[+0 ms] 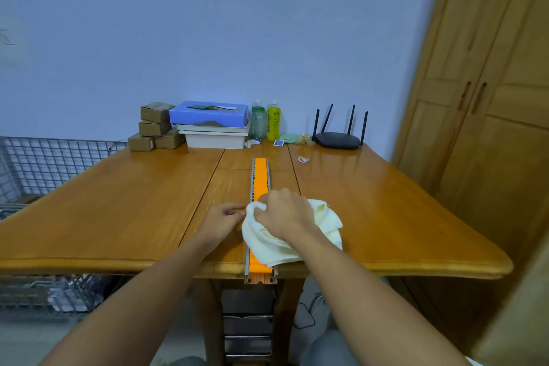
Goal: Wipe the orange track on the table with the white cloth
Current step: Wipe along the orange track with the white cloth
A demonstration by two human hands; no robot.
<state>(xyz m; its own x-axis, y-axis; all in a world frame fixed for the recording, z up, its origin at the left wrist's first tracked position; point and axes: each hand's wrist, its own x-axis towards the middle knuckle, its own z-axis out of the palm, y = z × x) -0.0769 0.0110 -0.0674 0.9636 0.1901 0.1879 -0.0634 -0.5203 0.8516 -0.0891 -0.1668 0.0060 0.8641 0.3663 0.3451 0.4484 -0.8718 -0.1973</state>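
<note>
**Cloth bunched on the track, left hand steadying the rail**

Left of both hands the wooden table is bare to its edge.

The left hand rests on the tabletop just beside the track's left rail, fingers curled loosely, fingertips at the rail and at the corner of the cloth. Whether it pinches the cloth or only braces against the rail cannot be told; it grips nothing clearly.

Between the hands, running straight away from the person, lies the orange track. Its near end juts slightly past the table edge below the wrists; its far end stops well beyond the knuckles. It looks like a stiff, light strip with metal side rails, likely to slide on the glossy wood, so a hold on the rail beside the cloth seems the sensible brace.

The right hand is closed over the white cloth, fingers clenched into a bunch of it and pressing it down on the track. The cloth is soft and floppy; loose folds spill to the right of the hand and toward the wrist. Gripping it wadded, as here, should keep it from trailing.
</note>
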